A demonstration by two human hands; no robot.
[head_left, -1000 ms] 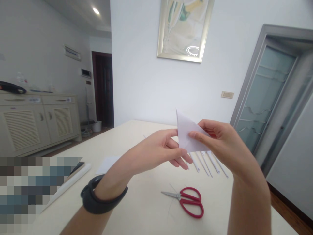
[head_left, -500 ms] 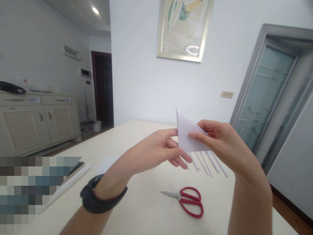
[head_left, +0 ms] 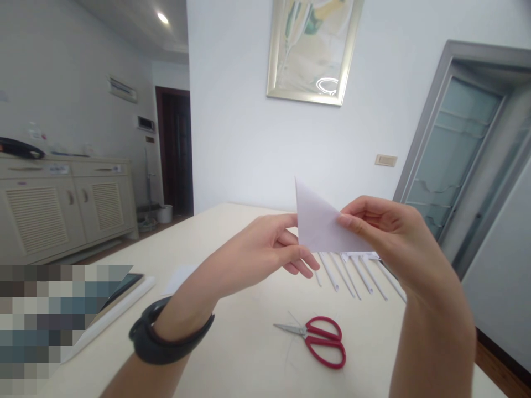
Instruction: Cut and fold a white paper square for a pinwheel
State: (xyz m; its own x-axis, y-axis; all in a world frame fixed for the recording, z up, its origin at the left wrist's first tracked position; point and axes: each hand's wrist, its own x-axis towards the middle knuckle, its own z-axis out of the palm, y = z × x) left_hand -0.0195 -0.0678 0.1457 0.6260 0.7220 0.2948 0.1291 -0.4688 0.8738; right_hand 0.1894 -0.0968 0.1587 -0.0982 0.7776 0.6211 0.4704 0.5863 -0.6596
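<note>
Table (head_left: 240, 342): one scissors (head_left: 305, 333); left hand (head_left: 265, 251), right hand (head_left: 388, 235) touching one paper (head_left: 317, 224).

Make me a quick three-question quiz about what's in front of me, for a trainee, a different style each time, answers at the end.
1. True or false: the red-handled scissors lie on the table.
2. Multiple choice: which of the person's wrists wears the black band? A: the right. B: the left. C: neither.
3. Fill in the gap: the thumb of the right hand rests against the near face of a white, pointed piece of ____.

Key
1. True.
2. B, the left.
3. Paper.
</note>
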